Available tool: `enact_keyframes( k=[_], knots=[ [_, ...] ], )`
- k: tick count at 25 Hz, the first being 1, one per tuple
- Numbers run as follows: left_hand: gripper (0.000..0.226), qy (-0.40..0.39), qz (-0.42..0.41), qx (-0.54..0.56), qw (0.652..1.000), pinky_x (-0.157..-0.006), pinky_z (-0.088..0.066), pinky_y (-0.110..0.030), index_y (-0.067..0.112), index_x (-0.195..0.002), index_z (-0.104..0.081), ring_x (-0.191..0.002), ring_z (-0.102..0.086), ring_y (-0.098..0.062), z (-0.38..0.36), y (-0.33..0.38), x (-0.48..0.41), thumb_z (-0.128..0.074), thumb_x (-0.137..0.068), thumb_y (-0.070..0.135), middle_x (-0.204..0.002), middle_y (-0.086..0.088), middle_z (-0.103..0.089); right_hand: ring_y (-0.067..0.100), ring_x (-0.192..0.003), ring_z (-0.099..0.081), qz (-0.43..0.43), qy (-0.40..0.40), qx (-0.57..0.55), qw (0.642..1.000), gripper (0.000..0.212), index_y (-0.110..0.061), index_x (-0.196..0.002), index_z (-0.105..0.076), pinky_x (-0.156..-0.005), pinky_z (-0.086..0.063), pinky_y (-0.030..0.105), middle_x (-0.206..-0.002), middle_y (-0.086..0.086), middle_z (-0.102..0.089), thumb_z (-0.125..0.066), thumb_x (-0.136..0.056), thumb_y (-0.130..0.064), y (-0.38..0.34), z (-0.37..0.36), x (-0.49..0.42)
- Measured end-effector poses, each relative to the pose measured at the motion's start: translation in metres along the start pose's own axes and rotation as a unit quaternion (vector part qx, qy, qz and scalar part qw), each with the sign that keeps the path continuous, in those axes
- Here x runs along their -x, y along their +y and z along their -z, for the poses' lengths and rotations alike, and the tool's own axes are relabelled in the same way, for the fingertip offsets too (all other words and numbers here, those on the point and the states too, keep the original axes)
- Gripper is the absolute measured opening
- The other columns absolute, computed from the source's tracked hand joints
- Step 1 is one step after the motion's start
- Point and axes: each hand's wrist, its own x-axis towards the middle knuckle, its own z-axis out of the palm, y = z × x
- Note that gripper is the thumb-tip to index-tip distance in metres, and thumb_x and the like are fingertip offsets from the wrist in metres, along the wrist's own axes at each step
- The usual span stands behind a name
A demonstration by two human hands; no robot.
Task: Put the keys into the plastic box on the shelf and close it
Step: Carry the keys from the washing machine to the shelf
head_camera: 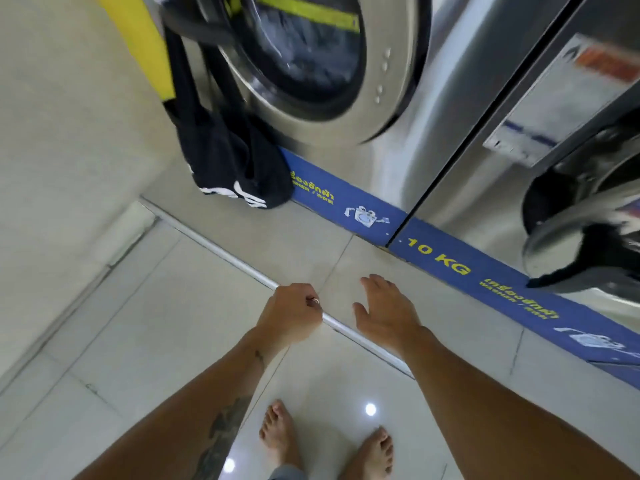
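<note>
My left hand (289, 315) is closed in a fist, and a small metal key ring (313, 301) pokes out between its fingers; the keys themselves are hidden inside the fist. My right hand (384, 311) is beside it, palm down, fingers spread, holding nothing. Both hands hover above the tiled floor in front of the washing machines. No plastic box and no shelf are in view.
A steel washing machine (398, 140) stands ahead with its round door (311, 64) open and a black garment (228, 157) hanging from it. A second machine (571, 133) is at right. A blue floor strip (440, 252) reads "10 KG". A metal threshold strip (214, 245) crosses the tiles. My bare feet (325, 445) are below.
</note>
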Motion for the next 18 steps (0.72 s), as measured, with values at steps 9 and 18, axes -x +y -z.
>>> enact_keyframes(
  k=[9, 18],
  knots=[
    [0.02, 0.152, -0.013, 0.036, 0.988, -0.076, -0.051, -0.031, 0.019, -0.088, -0.069, -0.09, -0.064, -0.028, 0.115, 0.052, 0.167, -0.049, -0.085, 0.016, -0.092, -0.003, -0.07, 0.025, -0.129, -0.044, 0.09, 0.044, -0.004, 0.995, 0.044, -0.013, -0.136, -0.047, -0.102, -0.04, 0.039, -0.142, 0.003, -0.047, -0.046, -0.097, -0.034, -0.104, 0.137, 0.137],
    [0.022, 0.286, 0.056, 0.128, 0.948, -0.053, -0.038, -0.014, 0.025, -0.086, -0.067, -0.07, -0.058, -0.01, 0.141, 0.038, 0.34, -0.049, -0.088, 0.014, -0.087, 0.004, -0.063, 0.021, -0.127, -0.047, 0.285, 0.038, 0.024, 0.957, 0.045, -0.016, -0.137, -0.048, -0.101, -0.037, 0.032, -0.142, 0.0, -0.05, -0.048, -0.096, -0.033, -0.174, 0.167, 0.241]
  ],
)
